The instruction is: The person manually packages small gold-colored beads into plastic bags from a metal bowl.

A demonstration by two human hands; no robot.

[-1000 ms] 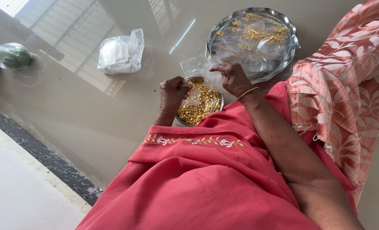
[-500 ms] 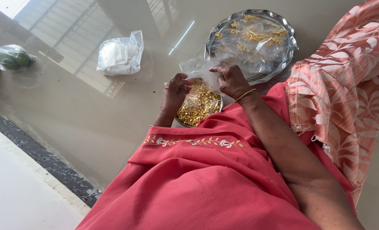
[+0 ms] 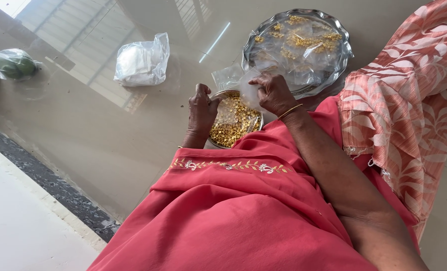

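While glossy beige floor [image 3: 108, 125] mirrors window, right hand [image 3: 272, 93] fingers pinch clear pouch [image 3: 233, 78]; left hand [image 3: 202, 108] fingers curled together.

My left hand [image 3: 202, 111] rests at nine o'clock on a steel bowl [image 3: 232, 122] of small golden beads. My right hand [image 3: 272, 92] pinches a clear plastic pouch [image 3: 247, 88] at the bowl's one o'clock edge, a steel tray [image 3: 345, 50] of filled pouches beyond.

The beads [image 3: 233, 123] in the small bowl [image 3: 209, 142] are golden yellow. The big tray [image 3: 345, 52] is shiny silver. The cloth [image 3: 243, 216] on the lap is coral red, with a thin embroidered line of golden leaves. The other cloth [image 3: 409, 110] is salmon pink with white leaves. The floor [image 3: 108, 125] is glossy beige.
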